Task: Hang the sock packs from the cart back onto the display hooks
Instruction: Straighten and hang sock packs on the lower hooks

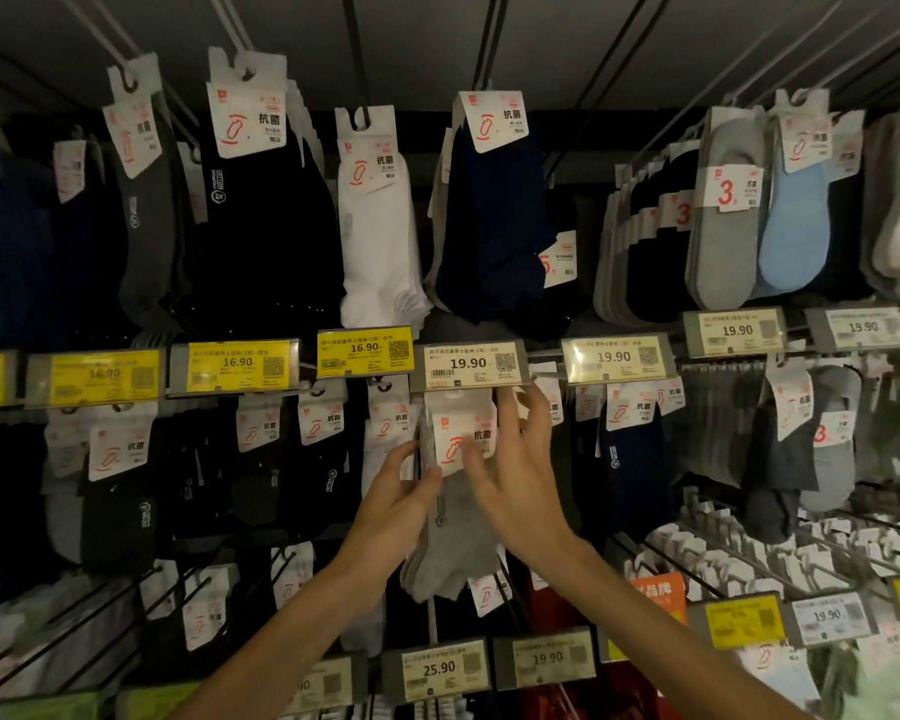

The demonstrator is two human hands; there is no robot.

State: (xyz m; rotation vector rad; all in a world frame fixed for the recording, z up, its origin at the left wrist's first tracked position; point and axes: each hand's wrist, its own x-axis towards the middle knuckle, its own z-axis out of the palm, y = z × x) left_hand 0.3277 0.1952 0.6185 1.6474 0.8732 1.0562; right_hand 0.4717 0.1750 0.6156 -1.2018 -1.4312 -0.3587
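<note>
at mid-rack, left hand [392,514] pinches sock pack [458,545] (right hand [516,483] splayed)

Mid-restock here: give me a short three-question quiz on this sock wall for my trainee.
1. True or false: the grey sock pack is being handled on the top row of hooks.
2. Which price tag sits straight above that pack? A 16.90, B 19.90, C 25.90.
3. Fill in: the ___ hand pinches the pack's left edge.
Key: 1 false, it is on the middle row; 2 B; 3 left.
</note>
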